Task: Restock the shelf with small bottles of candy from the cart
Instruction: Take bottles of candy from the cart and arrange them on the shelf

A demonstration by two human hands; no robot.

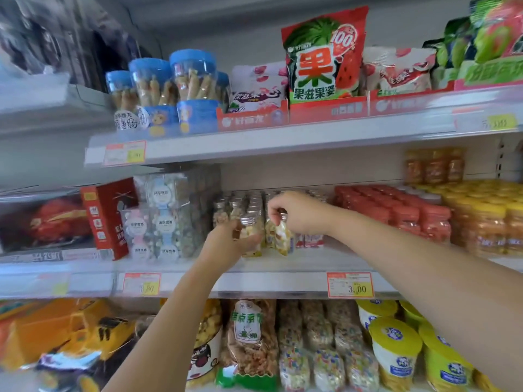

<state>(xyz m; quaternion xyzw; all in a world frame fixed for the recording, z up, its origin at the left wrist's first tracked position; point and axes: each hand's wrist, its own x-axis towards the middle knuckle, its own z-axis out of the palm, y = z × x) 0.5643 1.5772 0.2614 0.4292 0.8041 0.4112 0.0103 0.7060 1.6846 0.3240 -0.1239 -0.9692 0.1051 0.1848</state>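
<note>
Both my hands are at the middle shelf (pixel 283 263). My left hand (pixel 229 241) grips a small clear candy bottle (pixel 250 236) with a silver cap, held upright just above the shelf front. My right hand (pixel 300 212) comes from above and pinches the cap of a second small candy bottle (pixel 283 237), which tilts slightly beside the first. Behind them stand several more small silver-capped bottles (pixel 240 206) in rows. The cart is out of view.
Clear boxes (pixel 161 219) and a red carton (pixel 109 216) stand to the left. Red jars (pixel 396 212) and yellow-lidded jars (pixel 486 222) fill the right. The upper shelf holds blue tubs and snack bags; the shelf below holds bagged snacks and yellow tubs (pixel 396 352).
</note>
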